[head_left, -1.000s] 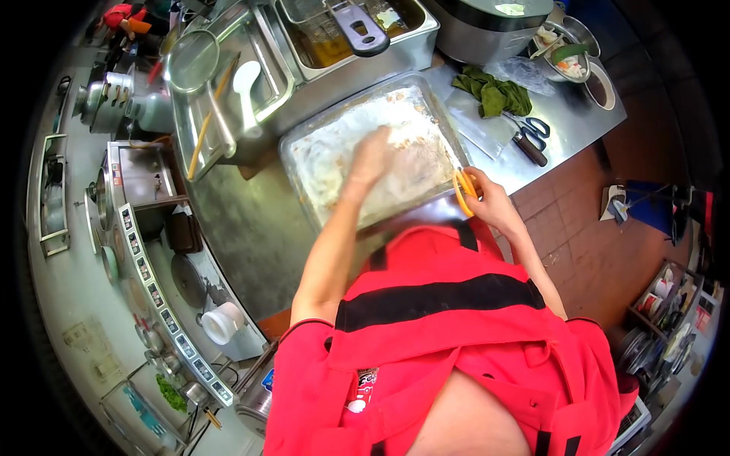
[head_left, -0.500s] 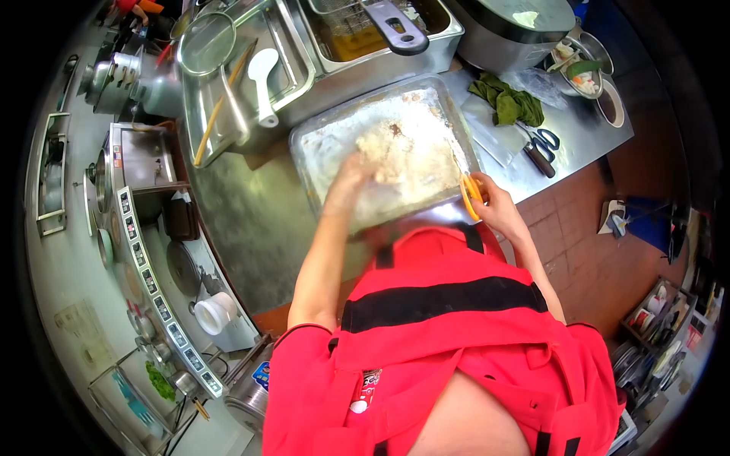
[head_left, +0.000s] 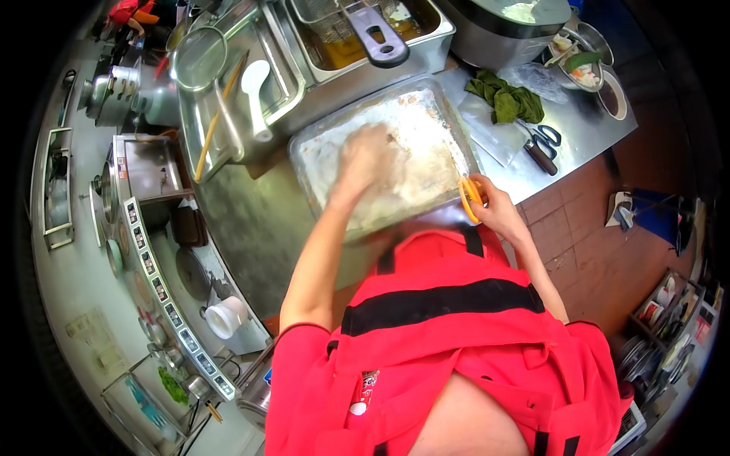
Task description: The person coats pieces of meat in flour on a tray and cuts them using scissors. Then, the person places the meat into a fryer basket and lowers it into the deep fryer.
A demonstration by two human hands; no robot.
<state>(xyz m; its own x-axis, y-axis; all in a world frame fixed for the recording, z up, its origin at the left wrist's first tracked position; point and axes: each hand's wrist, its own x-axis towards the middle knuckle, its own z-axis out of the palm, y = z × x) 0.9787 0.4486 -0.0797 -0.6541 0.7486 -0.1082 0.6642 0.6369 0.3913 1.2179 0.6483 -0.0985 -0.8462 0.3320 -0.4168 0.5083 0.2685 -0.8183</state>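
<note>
A shallow metal tray [head_left: 312,163] lies on the worktop in front of me, with white flour-like powder [head_left: 430,163] spread over its bottom. Over the left half of the powder is my left hand [head_left: 370,159], smeared by motion, so its fingers and anything in them cannot be made out. At the tray's near right corner, my right hand [head_left: 496,204] is closed on orange-handled scissors [head_left: 468,199]. Their blades are hard to see against the tray's edge.
Behind the tray stands a fryer [head_left: 433,49] with a basket handle [head_left: 378,38] over it. A pan at the back left holds a strainer [head_left: 199,57] and a white rice paddle [head_left: 256,99]. Green cloth [head_left: 508,97], dark-handled scissors [head_left: 546,140] and a bowl [head_left: 582,72] lie to the right.
My left hand has moved a little up and right over the powder in the tray. The right hand keeps its hold at the tray corner. The camera view has shifted slightly.
</note>
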